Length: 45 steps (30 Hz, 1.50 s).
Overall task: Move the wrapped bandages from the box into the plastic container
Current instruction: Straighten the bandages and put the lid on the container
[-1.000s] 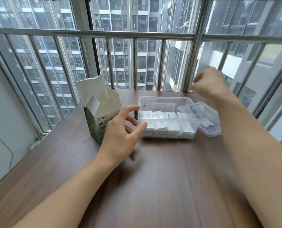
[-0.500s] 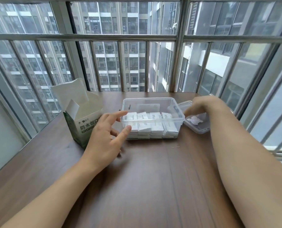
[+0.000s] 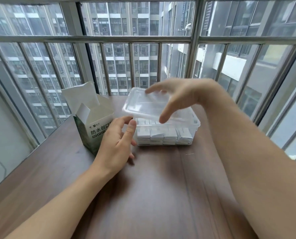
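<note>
Wrapped bandages (image 3: 162, 134) sat stacked in plastic container (image 3: 194, 125), frame center. Lid (image 3: 143, 106), beside it 0.5 s earlier, now hovered tilted above in right hand (image 3: 176, 97) grip. Left hand (image 3: 117, 140) open, touching the container's left wall, box (image 3: 90, 118) behind.

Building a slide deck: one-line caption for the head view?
Right hand holds clear plastic lid above bandage-filled clear plastic container; left hand open beside it.
</note>
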### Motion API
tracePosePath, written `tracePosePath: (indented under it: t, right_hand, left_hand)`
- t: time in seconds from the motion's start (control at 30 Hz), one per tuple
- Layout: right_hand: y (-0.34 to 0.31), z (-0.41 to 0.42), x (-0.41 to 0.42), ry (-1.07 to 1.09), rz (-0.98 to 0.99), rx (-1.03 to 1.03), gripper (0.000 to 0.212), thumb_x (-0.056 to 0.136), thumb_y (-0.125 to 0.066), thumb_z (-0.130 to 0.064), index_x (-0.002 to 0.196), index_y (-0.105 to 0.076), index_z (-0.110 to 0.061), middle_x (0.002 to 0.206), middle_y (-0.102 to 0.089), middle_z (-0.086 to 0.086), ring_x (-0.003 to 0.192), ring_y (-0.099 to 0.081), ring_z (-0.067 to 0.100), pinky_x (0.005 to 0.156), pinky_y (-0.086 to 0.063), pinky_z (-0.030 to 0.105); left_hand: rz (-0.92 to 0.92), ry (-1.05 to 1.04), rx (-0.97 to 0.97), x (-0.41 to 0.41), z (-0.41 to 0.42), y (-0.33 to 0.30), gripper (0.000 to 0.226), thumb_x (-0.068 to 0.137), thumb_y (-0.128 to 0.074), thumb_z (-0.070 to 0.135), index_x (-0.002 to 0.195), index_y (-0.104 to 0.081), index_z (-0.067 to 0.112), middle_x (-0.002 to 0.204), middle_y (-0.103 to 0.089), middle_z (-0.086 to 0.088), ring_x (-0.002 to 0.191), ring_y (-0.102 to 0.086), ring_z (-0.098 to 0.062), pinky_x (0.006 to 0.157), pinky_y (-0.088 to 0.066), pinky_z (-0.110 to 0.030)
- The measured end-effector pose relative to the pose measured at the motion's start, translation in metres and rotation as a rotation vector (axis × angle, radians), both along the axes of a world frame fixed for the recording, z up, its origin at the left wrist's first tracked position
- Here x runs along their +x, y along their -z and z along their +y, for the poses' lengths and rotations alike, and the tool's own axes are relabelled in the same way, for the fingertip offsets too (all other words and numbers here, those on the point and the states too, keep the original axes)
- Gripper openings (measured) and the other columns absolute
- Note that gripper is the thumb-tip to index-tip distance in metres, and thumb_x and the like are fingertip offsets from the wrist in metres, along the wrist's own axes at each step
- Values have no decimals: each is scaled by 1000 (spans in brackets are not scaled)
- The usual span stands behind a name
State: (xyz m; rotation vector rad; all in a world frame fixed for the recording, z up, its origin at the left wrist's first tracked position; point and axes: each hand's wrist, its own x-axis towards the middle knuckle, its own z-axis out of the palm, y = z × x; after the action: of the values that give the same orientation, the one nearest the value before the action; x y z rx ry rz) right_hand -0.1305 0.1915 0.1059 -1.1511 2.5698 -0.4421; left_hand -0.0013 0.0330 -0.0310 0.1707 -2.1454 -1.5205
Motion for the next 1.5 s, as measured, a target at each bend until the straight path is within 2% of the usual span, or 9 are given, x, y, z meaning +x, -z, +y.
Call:
tracePosePath:
  t: [0.23, 0.37, 0.53, 0.77, 0.97, 1.1, 1.23, 1.37, 1.5]
  right_hand:
    - [11, 1, -13, -31, -88, 91, 90, 73, -86, -24, 149, -41, -41, 161, -31, -13, 148, -26, 8, 114, -22, 28]
    - [11, 6, -15, -20, -157, 117, 90, 73, -86, -21, 147, -42, -48, 163, -27, -14, 150, -22, 9, 118, -24, 32]
    - [10, 12, -16, -32, -183, 91, 89, 77, -83, -15, 150, -40, -42, 162, -27, -16, 149, -22, 8, 105, -24, 24]
    - [10, 8, -14, 13, -120, 162, 106, 66, -91, -32, 152, -31, -48, 164, -23, -11, 152, -21, 14, 120, -25, 38]
    - [13, 9, -16, 10, -155, 98, 102, 69, -91, -28, 151, -35, -45, 160, -33, -12, 149, -27, 13, 116, -28, 35]
    - [9, 13, -17, 9, -142, -14, 72, 79, -83, -16, 143, -52, -28, 135, -61, -5, 128, -51, 13, 110, -39, 34]
    - [0, 20, -19, 92, 154, -291, 9, 89, -75, -21, 94, -78, -15, 92, -78, 4, 78, -67, 20, 83, -58, 46]
    - [-23, 50, -27, 219, 436, -717, 7, 88, -77, -19, 91, -79, -13, 71, -73, -4, 56, -63, 2, 59, -56, 24]
    - [9, 71, -39, 419, 619, -589, 28, 87, -71, -9, 63, -70, -23, 69, -66, -3, 55, -51, 3, 58, -41, 13]
  left_hand:
    - [42, 27, -20, -7, -2, 7, 8, 100, -57, 33, 105, -60, 28, 102, -55, -15, 54, -59, -13, 36, -49, -32]
    - [9, 25, -15, -6, 0, 7, 23, 99, -57, 35, 118, -55, 24, 88, -61, -19, 41, -54, -11, 36, -45, -27]
    - [21, 29, -26, -7, 2, 8, 46, 98, -59, 35, 139, -39, 30, 96, -59, 22, 53, -59, -18, 37, -48, -31]
    - [25, 43, -27, -8, 1, 8, 50, 97, -57, 39, 144, -43, 29, 100, -57, -6, 53, -57, -8, 37, -49, -32]
    - [30, 37, -68, -7, 0, 9, 44, 98, -59, 32, 140, -46, 26, 106, -53, 0, 57, -59, -12, 36, -49, -32]
    - [26, 25, -101, -9, -1, 12, 47, 99, -60, 25, 143, -45, 27, 109, -46, 14, 62, -60, -20, 35, -48, -30]
    - [15, 12, -147, -12, -5, 14, 47, 98, -61, 25, 143, -47, 28, 111, -46, 12, 67, -62, -19, 36, -47, -29]
    - [62, 15, -203, -11, -5, 15, 44, 99, -60, 20, 137, -49, 39, 109, -47, 14, 64, -62, -21, 41, -47, -17]
    - [74, 21, -222, -12, -7, 16, 39, 99, -60, 18, 135, -57, 33, 113, -48, 7, 56, -62, -17, 48, -47, -12]
